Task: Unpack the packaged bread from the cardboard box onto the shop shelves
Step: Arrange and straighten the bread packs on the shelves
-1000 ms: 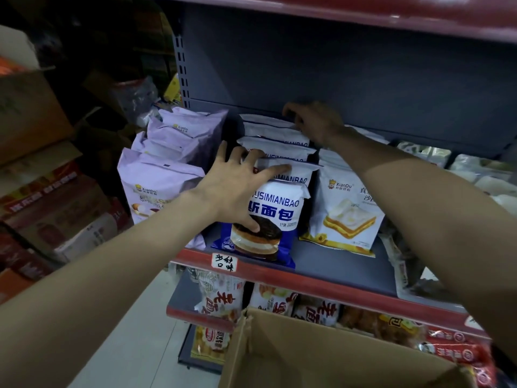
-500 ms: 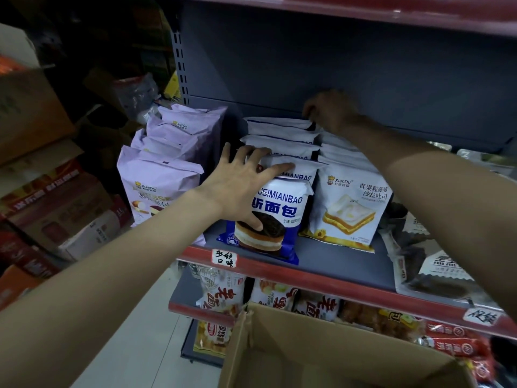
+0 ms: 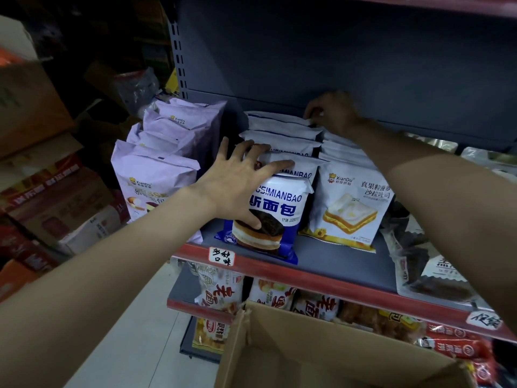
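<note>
Pressing flat with spread fingers, the left hand [image 3: 240,186] steadies the front blue-and-white bread packet [image 3: 275,211] on the grey shelf [image 3: 344,261]. Farther right, the right hand [image 3: 333,113] curls onto a rear packet [image 3: 279,121]. These pillow bags look light, slick and crushable, so they are best pinched by the top seam.

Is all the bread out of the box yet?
Mostly, it seems. Rows of bread packs already stand on the shelf. The left hand steadies the front pack; the right hand tidies the back. The cardboard box looks empty where visible.
</note>
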Motion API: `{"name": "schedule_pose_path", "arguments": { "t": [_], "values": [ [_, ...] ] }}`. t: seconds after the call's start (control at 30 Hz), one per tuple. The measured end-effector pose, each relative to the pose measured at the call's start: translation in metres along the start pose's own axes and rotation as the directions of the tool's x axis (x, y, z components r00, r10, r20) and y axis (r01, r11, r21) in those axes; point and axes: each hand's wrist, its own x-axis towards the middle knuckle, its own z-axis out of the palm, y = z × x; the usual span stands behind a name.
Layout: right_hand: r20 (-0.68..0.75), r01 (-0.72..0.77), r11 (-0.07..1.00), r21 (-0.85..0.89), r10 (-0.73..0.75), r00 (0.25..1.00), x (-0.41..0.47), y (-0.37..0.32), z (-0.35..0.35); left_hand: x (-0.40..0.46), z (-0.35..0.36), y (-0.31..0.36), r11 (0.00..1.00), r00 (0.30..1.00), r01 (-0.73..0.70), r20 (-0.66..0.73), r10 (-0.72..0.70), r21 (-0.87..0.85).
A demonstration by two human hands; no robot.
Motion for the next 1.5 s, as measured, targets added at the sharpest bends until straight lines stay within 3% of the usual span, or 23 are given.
{"name": "schedule_pose_path", "arguments": {
  "t": [0.3,0.5,0.83,1.13,1.3,1.5],
  "values": [
    [0.042,-0.035,0.998,-0.058,0.038,0.998,-0.005,-0.004,-0.011,0.001,0.000,0.001,1.000,1.000,0.011,0.018,-0.011,-0.008],
    [0.104,0.026,0.978,0.206,-0.048,0.993,-0.026,-0.017,-0.015,0.001,-0.001,0.001,0.999,0.999,0.017,0.035,-0.016,-0.028],
    [0.165,0.021,0.963,0.269,-0.068,0.984,-0.016,-0.024,-0.001,0.000,0.001,0.001,1.000,1.000,0.011,0.013,-0.011,-0.007],
    [0.256,-0.025,0.996,0.091,0.001,0.967,-0.017,-0.025,-0.010,-0.004,0.002,0.014,0.994,0.995,0.089,-0.048,-0.086,0.068],
    [0.149,-0.001,0.998,0.067,-0.009,0.989,-0.024,-0.024,-0.009,-0.003,0.004,0.018,0.987,0.986,0.150,-0.077,-0.145,0.059],
    [-0.106,0.013,0.972,0.235,0.012,0.994,-0.053,-0.034,-0.015,0.001,0.003,0.017,0.988,0.990,0.136,-0.042,-0.134,0.076]
  ]
}}
